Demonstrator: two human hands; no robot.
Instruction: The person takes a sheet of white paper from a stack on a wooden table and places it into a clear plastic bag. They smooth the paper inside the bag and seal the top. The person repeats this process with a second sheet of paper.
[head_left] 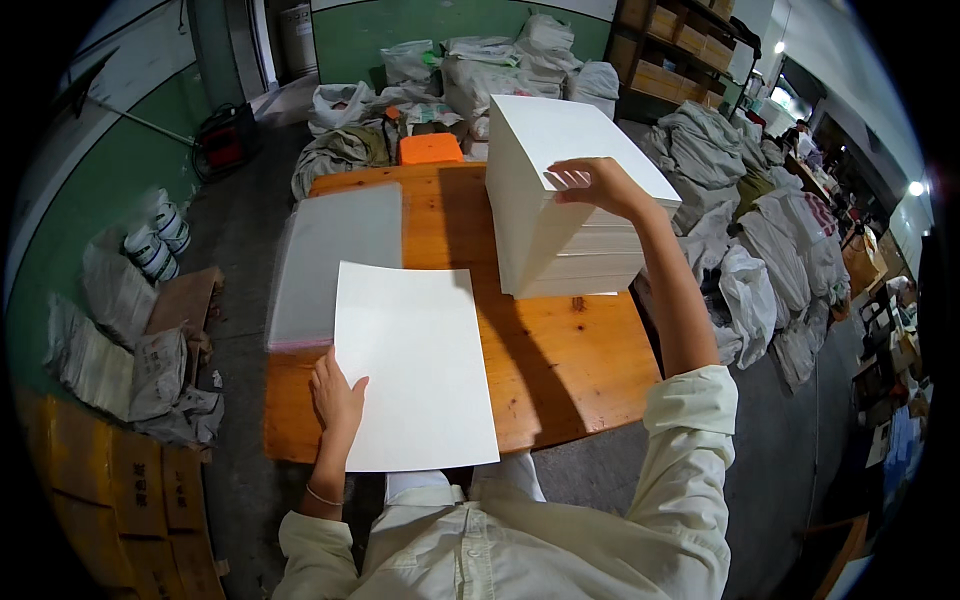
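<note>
Now, in the head view, look down on a rectangular orange-brown wooden surface (610,350). See a large white rectangular paper sheet (415,370) lying flat at the near edge, reaching slightly past it. Of the two hands, rests the left hand (340,395) on the sheet's left edge, open, with thumb spread away from fingers. Reaches with the right hand (605,185) toward the surface's far right corner, to a tall block-shaped stack of white paper (575,130). Bends fingers and thumb at the near left corner of the stack's top; cannot tell whether gripping paper or only touching. Find along the surface's left edge a flat pile of translucent grey plastic sheets (340,235), partly overlapped by the white sheet's far left corner. Notice just beyond the far edge a bright orange stool-like object (430,149), with bulging white plastic sacks (480,80) behind.
</note>
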